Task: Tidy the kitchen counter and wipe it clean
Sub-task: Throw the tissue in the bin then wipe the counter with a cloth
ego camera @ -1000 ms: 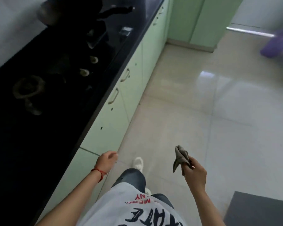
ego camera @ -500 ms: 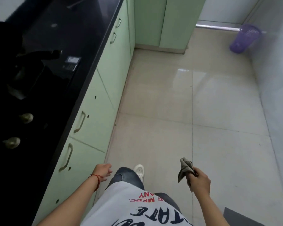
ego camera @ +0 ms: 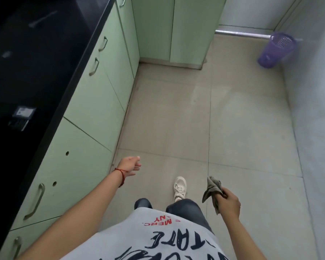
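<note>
The black kitchen counter (ego camera: 45, 59) runs along the left side, above pale green cabinet doors (ego camera: 94, 102). My right hand (ego camera: 229, 203) hangs low over the floor, shut on a crumpled grey-brown cloth (ego camera: 211, 188) that sticks up and left from the fist. My left hand (ego camera: 129, 166) is out in front of the cabinets, holding nothing, fingers loosely apart, with a red string on the wrist. Both hands are away from the counter top. A small dark box with a pale label (ego camera: 22, 117) lies on the counter near its front edge.
A purple mesh bin (ego camera: 276, 49) stands in the far right corner beside a metal pipe (ego camera: 242, 33). Tall green cupboards (ego camera: 173, 29) close off the far end. The tiled floor (ego camera: 214, 119) stretches ahead, with a grey wall on the right.
The view has swung right and moved along the counter; the stove and pots have left the frame. My left hand has lifted forward and opened. The cloth stays in my right hand.
</note>
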